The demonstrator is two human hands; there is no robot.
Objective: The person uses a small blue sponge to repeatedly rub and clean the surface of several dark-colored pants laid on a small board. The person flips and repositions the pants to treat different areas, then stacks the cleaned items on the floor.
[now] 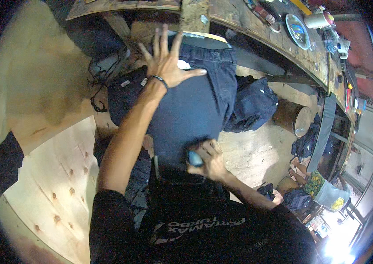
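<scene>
Both hands work on a dark blue pair of jeans (pixel 191 110) stretched lengthwise at the centre of the frame. Spread wide with fingers fanned, the left hand (pixel 166 61) presses flat on the waistband end near the top centre, pinning the cloth. Lower down, just below the middle of the frame, the right hand (pixel 208 160) is curled tight around a small blue tool (pixel 194 158) whose tip rests on the fabric; what kind of tool it is cannot be told. Judging by how things lie, the work stands partway: the upper stretch of the jeans is smooth and flat, while the part nearest the person's body disappears under a black shirt (pixel 204 224) and is hidden. More dark denim garments (pixel 252 103) lie heaped just right of the jeans, and others bunch at the left edge of the piece. Pale plywood boards (pixel 50 176) fill the left of the frame and give open room on that side. A worn wooden workbench (pixel 283 44) curves along the upper right, crowded with a round plate (pixel 297 31) and small items, so the right side is tighter. A metal bucket (pixel 293 118) stands below the bench.
</scene>
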